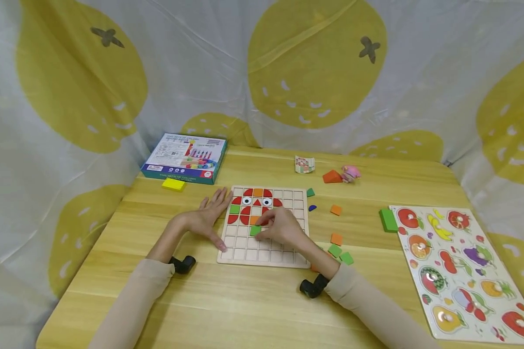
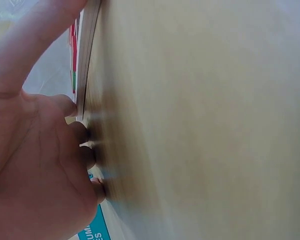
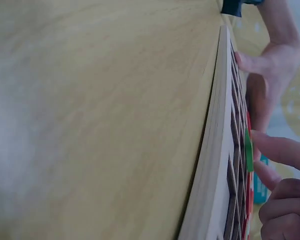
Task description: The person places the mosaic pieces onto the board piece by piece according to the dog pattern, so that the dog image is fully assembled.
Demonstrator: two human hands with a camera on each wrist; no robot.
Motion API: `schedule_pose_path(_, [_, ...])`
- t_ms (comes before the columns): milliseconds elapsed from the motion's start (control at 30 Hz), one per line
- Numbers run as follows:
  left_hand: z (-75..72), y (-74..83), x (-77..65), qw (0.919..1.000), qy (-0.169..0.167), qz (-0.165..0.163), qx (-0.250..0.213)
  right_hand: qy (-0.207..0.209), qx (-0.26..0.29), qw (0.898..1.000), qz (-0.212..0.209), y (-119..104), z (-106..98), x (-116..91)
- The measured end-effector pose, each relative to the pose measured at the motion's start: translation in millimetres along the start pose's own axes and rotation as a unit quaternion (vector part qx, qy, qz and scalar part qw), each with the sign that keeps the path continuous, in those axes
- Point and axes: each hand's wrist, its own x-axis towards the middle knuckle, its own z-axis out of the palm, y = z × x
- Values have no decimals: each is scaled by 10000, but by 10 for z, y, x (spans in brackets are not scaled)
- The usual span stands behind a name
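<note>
A wooden grid board (image 1: pixel 244 255) lies on the table, its upper left part filled with red quarter-round tiles (image 1: pixel 245 219), orange and green squares and two eye tiles (image 1: pixel 267 202). My right hand (image 1: pixel 284 228) pinches a green square tile (image 1: pixel 255 230) between thumb and forefinger, just below an orange square. In the right wrist view that green tile (image 3: pixel 248 150) is edge-on at the board's surface, with the other fingers curled back. My left hand (image 1: pixel 203 222) spreads along the board's left edge, thumb on the near left corner, fingertips by the far left corner.
Loose orange (image 1: pixel 336 210), green (image 1: pixel 346 258) and blue pieces lie right of the board. A fruit puzzle (image 1: pixel 458 271) with a green block (image 1: pixel 388 220) is farther right. At the back are a box (image 1: pixel 185 157), yellow block (image 1: pixel 173 184), pattern card (image 1: pixel 304 165) and pink figure (image 1: pixel 351 173).
</note>
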Motion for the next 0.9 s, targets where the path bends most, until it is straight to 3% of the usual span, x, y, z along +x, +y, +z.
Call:
schedule_pose_path(567, [20, -14, 32, 10000, 12, 22, 44, -320, 450, 9984, -84, 84, -50, 11])
schedule_pose_path(733, [4, 3, 31, 10000, 9, -6, 42, -174, 354, 9992, -113, 176, -358, -176])
schedule_pose_path(900, [3, 1, 26, 10000, -24, -57, 49, -61, -11, 10000, 2, 489, -833, -552])
